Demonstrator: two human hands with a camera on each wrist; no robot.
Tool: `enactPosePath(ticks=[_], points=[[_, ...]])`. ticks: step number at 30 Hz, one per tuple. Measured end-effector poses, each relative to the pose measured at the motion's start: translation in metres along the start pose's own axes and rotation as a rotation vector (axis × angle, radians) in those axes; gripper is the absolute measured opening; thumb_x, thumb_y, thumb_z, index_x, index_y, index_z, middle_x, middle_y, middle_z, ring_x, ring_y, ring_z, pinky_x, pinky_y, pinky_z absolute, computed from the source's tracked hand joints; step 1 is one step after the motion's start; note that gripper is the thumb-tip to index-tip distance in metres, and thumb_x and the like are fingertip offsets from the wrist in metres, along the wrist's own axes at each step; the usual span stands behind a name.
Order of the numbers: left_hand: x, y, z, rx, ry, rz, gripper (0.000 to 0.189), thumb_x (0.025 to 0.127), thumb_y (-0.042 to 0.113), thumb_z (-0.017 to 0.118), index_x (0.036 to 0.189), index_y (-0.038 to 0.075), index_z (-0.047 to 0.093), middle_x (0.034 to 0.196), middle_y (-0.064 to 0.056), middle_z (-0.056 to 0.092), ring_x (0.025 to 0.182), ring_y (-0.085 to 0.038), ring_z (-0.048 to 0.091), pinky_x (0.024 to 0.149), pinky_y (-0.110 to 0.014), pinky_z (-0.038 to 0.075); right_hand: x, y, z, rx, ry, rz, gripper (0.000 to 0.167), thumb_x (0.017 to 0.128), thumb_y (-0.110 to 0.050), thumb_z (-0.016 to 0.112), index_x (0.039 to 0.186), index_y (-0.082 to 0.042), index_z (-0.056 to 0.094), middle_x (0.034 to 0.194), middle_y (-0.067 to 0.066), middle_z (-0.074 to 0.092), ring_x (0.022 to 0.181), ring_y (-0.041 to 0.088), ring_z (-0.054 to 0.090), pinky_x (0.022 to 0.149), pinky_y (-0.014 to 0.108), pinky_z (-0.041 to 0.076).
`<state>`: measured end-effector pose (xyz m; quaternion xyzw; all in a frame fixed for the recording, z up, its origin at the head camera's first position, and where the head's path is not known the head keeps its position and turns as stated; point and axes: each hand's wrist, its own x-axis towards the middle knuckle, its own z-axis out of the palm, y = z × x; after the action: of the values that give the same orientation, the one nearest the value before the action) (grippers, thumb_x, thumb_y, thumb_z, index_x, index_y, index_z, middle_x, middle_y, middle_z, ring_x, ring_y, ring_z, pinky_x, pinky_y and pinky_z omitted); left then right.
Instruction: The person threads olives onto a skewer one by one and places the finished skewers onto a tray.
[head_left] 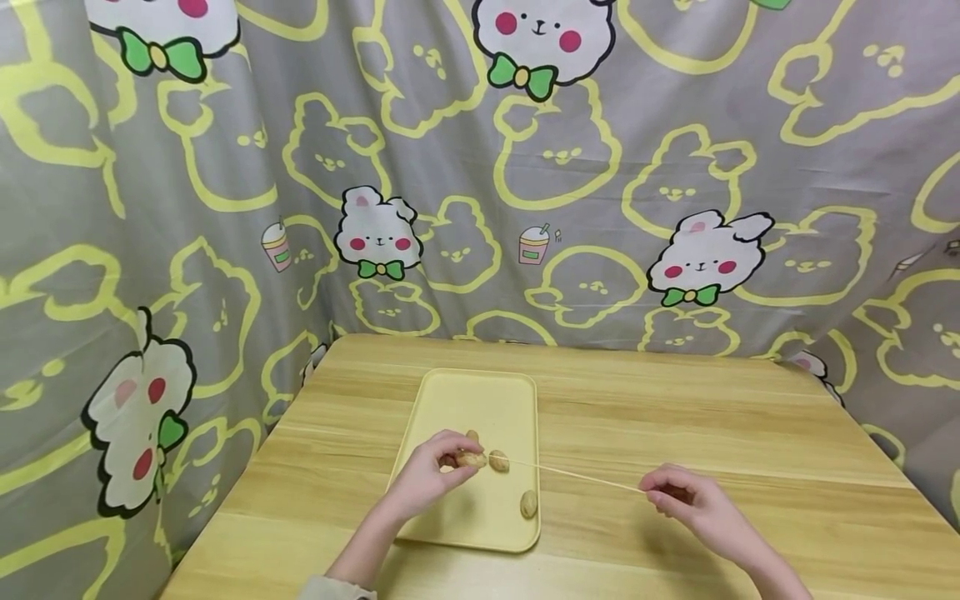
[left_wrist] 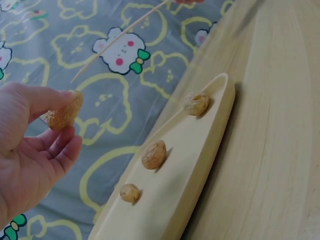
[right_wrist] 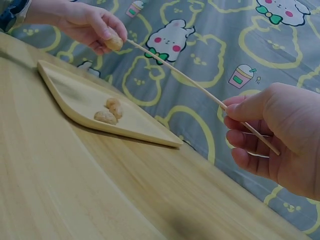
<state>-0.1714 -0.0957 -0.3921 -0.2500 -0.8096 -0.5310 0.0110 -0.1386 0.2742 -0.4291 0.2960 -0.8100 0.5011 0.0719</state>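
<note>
My left hand (head_left: 429,477) holds a tan, rough-skinned, nut-sized piece (left_wrist: 67,112) between thumb and fingers above the tray. Off to the right, my right hand (head_left: 693,508) pinches a thin wooden skewer (head_left: 588,478), whose back end lies across the palm in the right wrist view. The skewer slants toward the left hand. In the left wrist view its pointed tip stands just short of the held piece; in the right wrist view the tip overlaps that piece's edge. Several similar wrinkled pieces (left_wrist: 154,154) lie on the pale yellow tray (head_left: 480,400) below.
The tray rests on a wood-grain table (head_left: 712,417), left of its middle. One loose piece (head_left: 528,503) lies by the tray's near right corner. A grey curtain (head_left: 450,317) with cartoon animals hangs behind the table and along its left side.
</note>
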Motion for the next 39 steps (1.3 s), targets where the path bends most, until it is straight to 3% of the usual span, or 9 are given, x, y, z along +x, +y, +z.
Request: enactPosePath(ticks=[5, 7, 12, 17, 21, 25, 32, 39], points=[[0.004, -0.031, 0.005, -0.031, -0.010, 0.022, 0.021, 0.083, 0.003, 0.066, 0.103, -0.002, 0.065, 0.102, -0.008, 0.058, 0.083, -0.010, 0.053, 0.074, -0.023, 0.049, 0.000, 0.001, 0.001, -0.006, -0.008, 0.016, 0.017, 0.088, 0.006, 0.055, 0.098, -0.006, 0.063, 0.080, -0.004, 0.057, 0.065, 0.011, 0.052, 0.051, 0.028, 0.046], [0.005, -0.034, 0.005, -0.038, -0.013, 0.025, 0.021, 0.084, 0.005, 0.066, 0.104, -0.002, 0.065, 0.102, -0.006, 0.058, 0.083, -0.010, 0.053, 0.074, -0.024, 0.050, 0.000, 0.001, 0.002, -0.002, -0.014, 0.026, 0.018, 0.089, 0.005, 0.055, 0.099, -0.007, 0.063, 0.081, -0.004, 0.057, 0.065, 0.012, 0.052, 0.051, 0.028, 0.047], [0.004, -0.033, 0.006, -0.035, -0.008, 0.006, 0.026, 0.082, 0.005, 0.068, 0.107, -0.001, 0.066, 0.102, -0.007, 0.059, 0.081, -0.009, 0.053, 0.073, -0.023, 0.050, -0.001, 0.001, 0.004, 0.017, -0.026, 0.029, 0.014, 0.089, 0.005, 0.054, 0.099, -0.001, 0.061, 0.083, -0.005, 0.057, 0.066, 0.011, 0.053, 0.052, 0.028, 0.047], [0.002, -0.022, 0.006, -0.023, -0.007, -0.031, 0.032, 0.080, -0.001, 0.068, 0.111, -0.005, 0.061, 0.100, -0.012, 0.060, 0.081, -0.014, 0.054, 0.073, -0.024, 0.050, 0.000, 0.003, 0.006, 0.027, -0.033, 0.009, 0.014, 0.088, 0.008, 0.054, 0.099, 0.002, 0.061, 0.084, -0.004, 0.057, 0.066, 0.012, 0.053, 0.051, 0.028, 0.047], [0.002, -0.015, 0.006, -0.062, -0.001, -0.075, 0.028, 0.079, -0.003, 0.068, 0.106, -0.007, 0.059, 0.095, -0.013, 0.061, 0.080, -0.016, 0.055, 0.072, -0.024, 0.049, 0.000, 0.002, 0.007, 0.035, -0.032, 0.001, 0.015, 0.087, 0.009, 0.054, 0.099, 0.002, 0.061, 0.085, -0.004, 0.057, 0.067, 0.011, 0.053, 0.052, 0.027, 0.048], [0.002, -0.019, 0.007, -0.118, 0.002, -0.109, 0.025, 0.079, 0.000, 0.070, 0.101, -0.004, 0.059, 0.092, -0.009, 0.060, 0.079, -0.013, 0.055, 0.071, -0.022, 0.049, 0.000, 0.002, 0.008, 0.038, -0.031, 0.003, 0.016, 0.087, 0.009, 0.055, 0.098, 0.001, 0.062, 0.086, -0.003, 0.058, 0.067, 0.010, 0.054, 0.052, 0.027, 0.048], [0.003, -0.025, 0.009, -0.171, 0.001, -0.096, 0.027, 0.078, 0.004, 0.072, 0.101, -0.002, 0.061, 0.091, -0.008, 0.060, 0.080, -0.014, 0.056, 0.071, -0.024, 0.050, 0.000, 0.002, 0.008, 0.039, -0.022, 0.022, 0.015, 0.086, 0.009, 0.056, 0.097, 0.001, 0.062, 0.086, -0.001, 0.059, 0.067, 0.011, 0.054, 0.051, 0.028, 0.048], [0.005, -0.024, 0.009, -0.179, -0.012, -0.093, 0.026, 0.078, 0.004, 0.072, 0.100, -0.003, 0.061, 0.092, -0.007, 0.059, 0.081, -0.015, 0.055, 0.073, -0.026, 0.050, 0.002, -0.001, 0.008, 0.017, -0.018, 0.102, 0.010, 0.088, 0.000, 0.059, 0.097, -0.001, 0.064, 0.088, -0.004, 0.061, 0.071, 0.009, 0.055, 0.055, 0.027, 0.050]])
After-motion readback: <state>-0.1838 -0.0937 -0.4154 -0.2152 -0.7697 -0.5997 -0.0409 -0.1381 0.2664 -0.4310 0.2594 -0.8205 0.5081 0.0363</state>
